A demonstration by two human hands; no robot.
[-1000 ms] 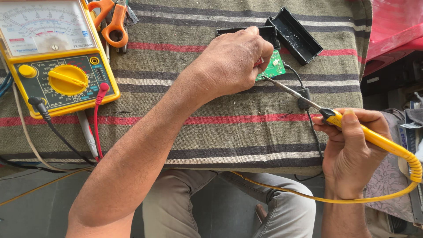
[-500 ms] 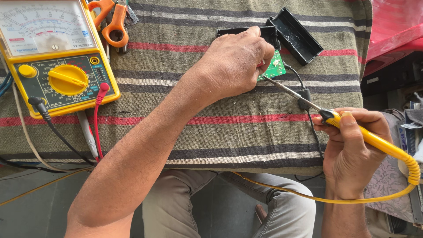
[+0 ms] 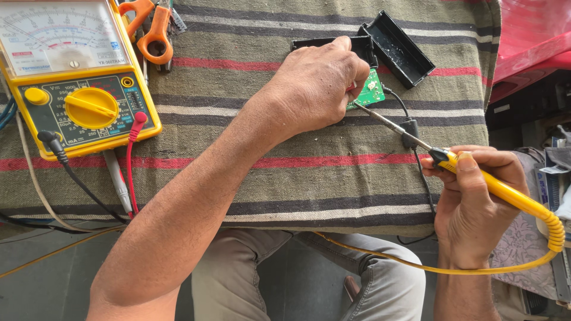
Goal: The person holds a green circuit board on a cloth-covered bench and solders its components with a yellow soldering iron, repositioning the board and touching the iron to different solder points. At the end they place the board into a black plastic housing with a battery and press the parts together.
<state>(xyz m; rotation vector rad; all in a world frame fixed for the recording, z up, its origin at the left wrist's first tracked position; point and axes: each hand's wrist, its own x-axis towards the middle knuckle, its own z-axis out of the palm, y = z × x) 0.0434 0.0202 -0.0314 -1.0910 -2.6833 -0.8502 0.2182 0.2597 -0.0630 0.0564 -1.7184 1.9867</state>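
Soldering in hand: left hand (image 3: pixel 318 83) pinches the board (image 3: pixel 372 89), right hand (image 3: pixel 476 196) grips the iron (image 3: pixel 476 175), whose tip likely needs steady contact next.

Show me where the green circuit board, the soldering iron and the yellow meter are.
green circuit board (image 3: pixel 373 89), head view, on its bare right part.
soldering iron (image 3: pixel 511 196), head view, on its yellow handle.
yellow meter (image 3: pixel 89 107), head view, on its round dial.
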